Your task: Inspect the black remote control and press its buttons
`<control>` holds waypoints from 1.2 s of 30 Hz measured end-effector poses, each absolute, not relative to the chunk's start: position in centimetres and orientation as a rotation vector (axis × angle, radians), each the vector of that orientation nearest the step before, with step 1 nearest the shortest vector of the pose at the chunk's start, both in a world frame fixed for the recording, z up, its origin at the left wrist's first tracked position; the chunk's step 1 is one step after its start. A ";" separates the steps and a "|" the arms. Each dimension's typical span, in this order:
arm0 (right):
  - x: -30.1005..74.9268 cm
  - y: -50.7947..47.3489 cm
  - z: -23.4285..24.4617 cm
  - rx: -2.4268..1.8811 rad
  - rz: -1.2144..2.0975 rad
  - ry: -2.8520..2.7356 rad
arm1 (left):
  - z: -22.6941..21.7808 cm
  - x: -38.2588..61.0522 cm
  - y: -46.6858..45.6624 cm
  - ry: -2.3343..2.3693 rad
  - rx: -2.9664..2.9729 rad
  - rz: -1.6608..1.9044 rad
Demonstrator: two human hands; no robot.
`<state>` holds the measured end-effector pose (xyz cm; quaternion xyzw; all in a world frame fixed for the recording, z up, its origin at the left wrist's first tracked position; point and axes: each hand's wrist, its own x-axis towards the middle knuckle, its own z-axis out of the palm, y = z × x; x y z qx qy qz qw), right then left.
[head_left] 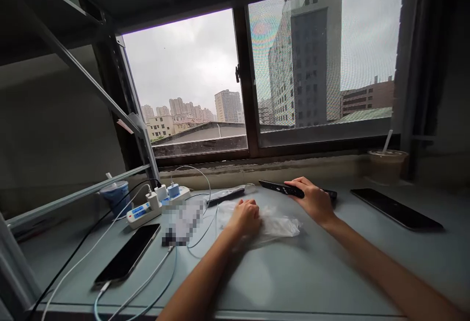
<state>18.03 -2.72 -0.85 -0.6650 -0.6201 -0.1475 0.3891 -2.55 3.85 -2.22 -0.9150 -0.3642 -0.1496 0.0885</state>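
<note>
My right hand (312, 198) is closed around a slim black remote control (277, 187), held tilted just over the table with its buttons showing. Behind that hand, the end of another black object (332, 195) peeks out; its kind is hidden. My left hand (245, 217) has its fingers curled down on a crumpled clear plastic bag (281, 227), which spreads out to its right on the tabletop. Beyond the left hand lies another dark remote control (226, 195), apparently in clear wrapping.
A phone (128, 252) on a cable and a power strip (145, 212) with plugs lie left, cords trailing forward. Beside the strip stands a blue cup (115, 197). At right are a dark phone (396, 208) and a drink cup with straw (387, 166). A metal frame (84, 196) borders the left.
</note>
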 end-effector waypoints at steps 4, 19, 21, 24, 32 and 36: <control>17.3 -3.1 -0.8 -1.637 -0.544 -1.551 | -1.8 -3.2 4.1 -1.179 -2.625 -0.534; 17.7 -2.9 -0.8 -1.116 -1.044 -1.501 | -1.8 -2.8 4.1 -1.225 -2.346 -1.147; 17.6 -3.0 -0.8 -1.098 -1.051 -1.536 | -2.0 -2.6 4.0 -1.196 -2.438 -1.122; 17.3 -3.2 -0.8 -1.080 -1.059 -1.623 | -2.4 -2.3 4.0 -1.202 -2.559 -1.012; 16.5 -4.0 0.0 -1.000 -1.077 -1.585 | -2.6 -2.1 4.1 -1.214 -2.582 -1.252; 16.6 -4.2 0.4 -0.923 -1.078 -1.662 | -2.3 -2.3 4.2 -1.138 -2.550 -1.318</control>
